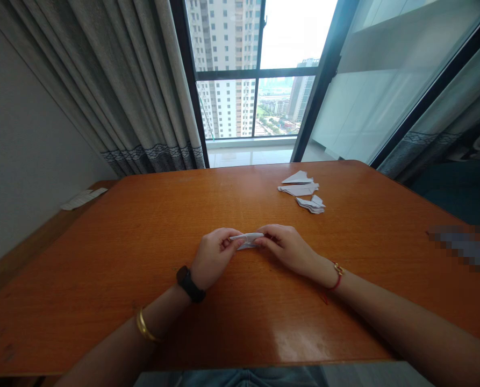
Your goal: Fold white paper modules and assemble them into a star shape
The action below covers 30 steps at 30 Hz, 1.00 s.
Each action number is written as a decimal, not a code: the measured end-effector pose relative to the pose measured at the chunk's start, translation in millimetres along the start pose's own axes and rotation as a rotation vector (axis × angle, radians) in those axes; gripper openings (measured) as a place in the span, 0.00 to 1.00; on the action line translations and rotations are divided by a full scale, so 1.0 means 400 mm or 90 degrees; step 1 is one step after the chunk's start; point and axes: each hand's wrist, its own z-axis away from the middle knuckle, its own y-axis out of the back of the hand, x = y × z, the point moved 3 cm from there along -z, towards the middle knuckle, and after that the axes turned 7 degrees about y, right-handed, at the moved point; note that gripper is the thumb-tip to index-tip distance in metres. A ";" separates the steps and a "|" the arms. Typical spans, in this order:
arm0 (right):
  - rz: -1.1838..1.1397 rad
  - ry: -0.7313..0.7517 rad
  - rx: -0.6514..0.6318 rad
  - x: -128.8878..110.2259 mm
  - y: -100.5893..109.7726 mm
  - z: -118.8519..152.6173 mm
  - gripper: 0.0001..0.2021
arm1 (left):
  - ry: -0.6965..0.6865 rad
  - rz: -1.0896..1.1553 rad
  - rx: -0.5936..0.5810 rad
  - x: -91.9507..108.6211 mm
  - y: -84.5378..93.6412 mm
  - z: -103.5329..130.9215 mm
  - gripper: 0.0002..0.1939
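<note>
A small piece of folded white paper (pixel 248 240) is held between both hands just above the middle of the wooden table. My left hand (pixel 215 255) pinches its left end between thumb and fingers. On the opposite end, the thumb and fingers of my right hand (pixel 290 247) are closed in the same way. The paper is long and narrow, with layers showing along its edge; its two ends are hidden by my fingertips. Beyond my right hand lie several folded white paper planes (pixel 298 189), close together.
The brown wooden table (pixel 163 215) reaches from my lap to the window (pixel 259 75). Grey curtains (pixel 143 80) hang at the far left. White papers (pixel 84 198) lie on a ledge by the left wall. A blurred, pixelated patch covers something at the table's right edge.
</note>
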 end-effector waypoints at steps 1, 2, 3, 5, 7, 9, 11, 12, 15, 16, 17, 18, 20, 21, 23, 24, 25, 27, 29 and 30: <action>0.003 -0.003 -0.008 0.002 -0.001 0.001 0.10 | 0.008 0.004 0.002 -0.001 0.000 -0.001 0.11; 0.004 -0.005 -0.012 0.003 -0.002 0.002 0.10 | 0.017 0.012 0.007 -0.001 0.000 -0.001 0.11; 0.005 -0.005 -0.013 0.003 -0.004 0.002 0.10 | 0.025 0.024 0.014 -0.001 0.000 -0.002 0.12; 0.008 -0.002 -0.012 0.002 -0.009 0.003 0.10 | 0.038 0.057 0.026 -0.002 0.002 -0.002 0.14; 0.013 -0.003 -0.008 -0.002 -0.013 0.001 0.11 | 0.043 0.078 0.031 -0.003 0.003 -0.002 0.16; 0.016 -0.014 -0.006 -0.006 -0.007 -0.005 0.12 | 0.043 0.078 0.039 -0.004 0.005 -0.002 0.17; 0.005 -0.040 0.006 -0.003 0.024 -0.012 0.13 | 0.045 0.079 0.057 -0.005 0.009 -0.001 0.18; -0.005 -0.063 0.010 0.004 0.052 -0.014 0.14 | 0.047 0.085 0.064 -0.006 0.011 0.000 0.18; -0.059 -0.196 -0.033 0.060 0.169 0.003 0.17 | 0.059 0.100 0.069 -0.003 0.012 0.001 0.18; -0.093 -0.259 -0.073 0.090 0.210 0.017 0.18 | 0.060 0.101 0.066 -0.001 0.012 0.001 0.18; -0.129 -0.320 -0.106 0.122 0.250 0.035 0.19 | 0.060 0.101 0.063 0.000 0.011 0.001 0.18; -0.160 -0.375 -0.128 0.156 0.286 0.053 0.20 | 0.059 0.101 0.060 0.002 0.010 0.001 0.18; -0.187 -0.472 -0.138 0.223 0.338 0.088 0.20 | 0.057 0.098 0.050 0.004 0.008 0.001 0.18; -0.192 -0.509 -0.135 0.253 0.353 0.102 0.20 | 0.056 0.093 0.046 0.004 0.007 0.000 0.18; -0.187 -0.567 -0.137 0.301 0.360 0.118 0.19 | 0.058 0.082 0.042 0.002 0.007 -0.001 0.18; -0.173 -0.589 -0.142 0.319 0.357 0.121 0.18 | 0.058 0.077 0.039 0.000 0.007 -0.001 0.18; -0.149 -0.606 -0.150 0.333 0.352 0.121 0.17 | 0.058 0.073 0.037 -0.002 0.007 -0.002 0.18; -0.082 -0.625 -0.156 0.353 0.344 0.119 0.15 | 0.058 0.067 0.031 -0.005 0.006 -0.003 0.18; -0.022 -0.631 -0.157 0.366 0.342 0.116 0.12 | 0.056 0.060 0.026 -0.008 0.005 -0.003 0.18; -0.002 -0.632 -0.156 0.371 0.344 0.116 0.12 | 0.055 0.057 0.024 -0.009 0.004 -0.003 0.18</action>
